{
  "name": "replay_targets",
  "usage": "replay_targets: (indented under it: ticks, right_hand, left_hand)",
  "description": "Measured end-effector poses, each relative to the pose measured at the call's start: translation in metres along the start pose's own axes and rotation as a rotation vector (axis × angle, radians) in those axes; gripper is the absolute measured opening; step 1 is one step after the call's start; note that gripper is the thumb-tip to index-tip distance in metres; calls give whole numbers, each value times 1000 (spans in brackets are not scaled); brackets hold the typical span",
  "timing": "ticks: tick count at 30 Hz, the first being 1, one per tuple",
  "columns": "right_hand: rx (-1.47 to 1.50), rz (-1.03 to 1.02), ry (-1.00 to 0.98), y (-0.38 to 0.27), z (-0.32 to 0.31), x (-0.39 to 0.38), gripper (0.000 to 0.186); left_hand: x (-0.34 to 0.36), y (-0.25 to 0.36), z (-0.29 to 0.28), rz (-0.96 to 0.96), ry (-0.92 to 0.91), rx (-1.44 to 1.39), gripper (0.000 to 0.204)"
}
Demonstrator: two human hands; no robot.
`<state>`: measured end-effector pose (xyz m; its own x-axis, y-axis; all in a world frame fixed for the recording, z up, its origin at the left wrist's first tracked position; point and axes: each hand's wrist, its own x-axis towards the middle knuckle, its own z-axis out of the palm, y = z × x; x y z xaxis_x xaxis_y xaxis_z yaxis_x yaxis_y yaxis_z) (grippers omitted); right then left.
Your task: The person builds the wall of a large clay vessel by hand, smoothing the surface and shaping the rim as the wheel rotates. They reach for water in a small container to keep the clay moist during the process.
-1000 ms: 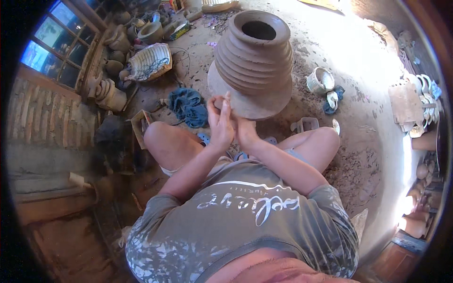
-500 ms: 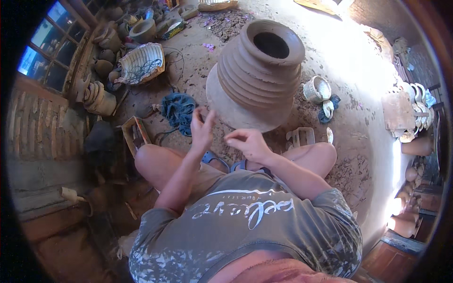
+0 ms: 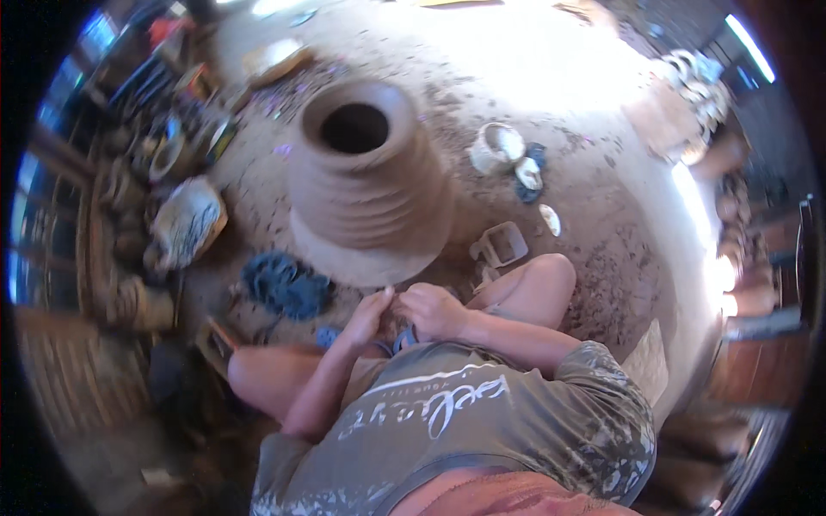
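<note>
A large ribbed clay pot [image 3: 366, 193] with a thick rim and dark mouth stands upright on a round pale base [image 3: 370, 273] in front of me. My left hand [image 3: 368, 318] and my right hand [image 3: 433, 311] meet over my crossed legs, just short of that base. Both are closed, with their fingertips drawn together. Whatever they may pinch is hidden or too small to name. Neither hand touches the pot. Left of the base, a crumpled dark blue cloth [image 3: 286, 284] lies on the floor.
A white bucket [image 3: 496, 148] and a shallow frame-like container [image 3: 503, 245] sit to the right. At left are a pale basin [image 3: 189, 222] and several pots by the window. Clay crumbs litter the floor; stacked pottery [image 3: 747, 288] lines the right wall.
My hands, apart half a second ago, have come together with fingers closed. The view has turned, so the pot now appears further left.
</note>
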<state>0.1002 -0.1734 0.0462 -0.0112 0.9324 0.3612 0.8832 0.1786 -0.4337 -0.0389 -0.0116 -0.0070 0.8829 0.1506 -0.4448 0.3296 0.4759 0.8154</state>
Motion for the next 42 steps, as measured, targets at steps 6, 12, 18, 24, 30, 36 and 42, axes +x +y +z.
replay_targets:
  ticks: [6, 12, 18, 24, 30, 36, 42]
  right_hand:
    - [517, 573, 92, -13, -17, -11, 23]
    - [321, 408, 223, -10, -3, -24, 39]
    - [174, 247, 201, 6, 27, -43, 25]
    - [205, 346, 287, 5, 22, -30, 20]
    - [345, 449, 307, 9, 9, -36, 17]
    - [265, 579, 585, 9, -22, -31, 18]
    - [714, 931, 623, 10, -56, -23, 18]
  left_hand:
    - [-5, 34, 1, 68, -49, 239, 43]
    - [0, 18, 15, 156, -55, 448, 42]
    - [7, 2, 20, 174, -89, 423, 56]
    - [-9, 60, 59, -104, 19, 373, 52]
    - [7, 22, 28, 46, 2, 354, 46]
    - [18, 42, -12, 263, 387, 1081, 50]
    - [21, 50, -16, -33, 334, 1606, 76]
